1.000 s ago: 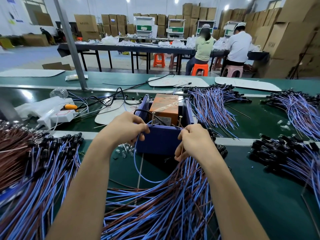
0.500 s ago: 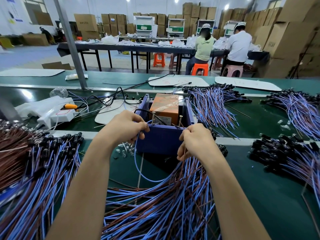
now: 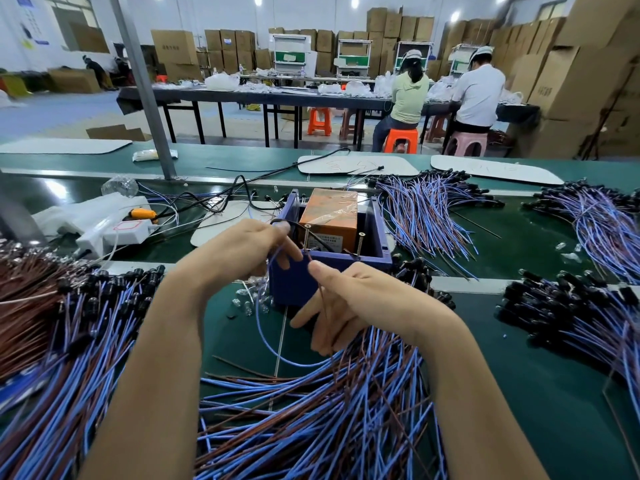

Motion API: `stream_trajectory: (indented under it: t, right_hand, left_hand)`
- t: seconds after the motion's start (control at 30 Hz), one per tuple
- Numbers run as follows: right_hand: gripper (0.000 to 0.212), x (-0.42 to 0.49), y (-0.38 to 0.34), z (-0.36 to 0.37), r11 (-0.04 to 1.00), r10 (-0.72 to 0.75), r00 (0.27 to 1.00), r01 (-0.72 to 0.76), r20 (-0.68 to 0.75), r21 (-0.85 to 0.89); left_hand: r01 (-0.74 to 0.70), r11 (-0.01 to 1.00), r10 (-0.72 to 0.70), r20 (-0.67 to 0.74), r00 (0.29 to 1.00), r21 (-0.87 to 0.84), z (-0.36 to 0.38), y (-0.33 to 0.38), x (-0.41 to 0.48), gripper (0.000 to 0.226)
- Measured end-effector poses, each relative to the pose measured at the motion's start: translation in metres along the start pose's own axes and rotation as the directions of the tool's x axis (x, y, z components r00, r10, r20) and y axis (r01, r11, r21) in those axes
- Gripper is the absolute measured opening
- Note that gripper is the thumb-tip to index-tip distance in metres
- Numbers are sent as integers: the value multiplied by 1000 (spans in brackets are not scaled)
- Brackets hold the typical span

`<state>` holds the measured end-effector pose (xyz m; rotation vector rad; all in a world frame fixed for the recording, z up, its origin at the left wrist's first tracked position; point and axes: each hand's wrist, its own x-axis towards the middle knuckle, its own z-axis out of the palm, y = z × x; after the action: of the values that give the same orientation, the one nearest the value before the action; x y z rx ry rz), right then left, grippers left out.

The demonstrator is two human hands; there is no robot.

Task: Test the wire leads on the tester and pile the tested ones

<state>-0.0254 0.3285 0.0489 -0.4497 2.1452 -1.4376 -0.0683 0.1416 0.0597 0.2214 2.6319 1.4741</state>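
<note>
The tester (image 3: 377,237) is a blue open box holding an orange block, with two upright screws at its near rim. My left hand (image 3: 242,251) pinches the end of a blue wire lead (image 3: 268,341) just left of the near screw. My right hand (image 3: 353,303) sits in front of the box, thumb and forefinger closed on a thin brown lead (image 3: 323,306) whose tip points up toward that screw. The blue lead loops down between my hands. A loose heap of blue and brown leads (image 3: 329,420) lies under my wrists.
More lead piles with black caps lie at the left (image 3: 69,334), behind the tester (image 3: 426,209) and at the right (image 3: 581,317). A white power strip (image 3: 114,233) and black cables sit at the back left. A metal post (image 3: 145,95) rises behind. Two people sit at a far table.
My right hand has dropped from the tester's right screw toward me and to the left, now holding a brown lead up. My left hand has shifted slightly right.
</note>
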Motion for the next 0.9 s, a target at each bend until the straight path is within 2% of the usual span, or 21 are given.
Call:
stream_trajectory:
  t: [0.13,0.27,0.33,0.4,0.43,0.47,0.5,0.53,0.57,0.6,0.67,0.8,0.9]
  right_hand:
    - [89,-2,-7,5,999,-21,997,23,74,-34]
    - [93,-2,-6,7,995,9,991,5,137,-103]
    - [88,2,-2,8,984,31,994,-12,106,-175]
    - [75,7,5,10,937,54,997,-33,51,-348]
    - [66,10,8,11,901,77,996,-48,52,-431]
    - [59,12,11,12,871,118,991,-70,68,-487]
    - [55,14,13,14,853,165,982,-95,93,-513]
    - [56,15,16,15,847,207,972,-121,111,-517]
    - [56,17,18,16,844,235,965,-143,117,-518]
    - [55,19,19,16,841,249,961,-153,120,-519]
    - [49,22,19,17,838,263,956,-160,130,-522]
    - [47,22,18,19,831,271,955,-170,119,-530]
    - [47,21,17,20,825,266,959,-172,100,-539]
  left_hand:
    - [-122,991,108,-208,972,-55,-14,11,-14,55]
    - [-293,956,264,-410,873,-7,-32,19,-34,41]
    - [-245,959,280,-371,885,142,-43,14,-40,30]
    - [-57,937,145,-237,961,344,-50,3,-43,23]
    - [74,853,19,-171,985,517,-51,-6,-46,25]
    - [160,686,-108,-119,987,710,-50,-19,-47,29]
    - [183,483,-222,-82,972,857,-49,-34,-50,34]
    - [166,332,-320,-54,946,929,-46,-50,-56,38]
    - [147,258,-397,-34,917,955,-45,-66,-62,41]
    - [134,227,-434,-23,901,965,-45,-81,-67,41]
    - [113,242,-436,4,900,964,-49,-105,-75,39]
    - [194,428,-346,-38,937,883,-55,-124,-77,33]
    - [236,525,-292,-87,953,818,-55,-130,-76,29]
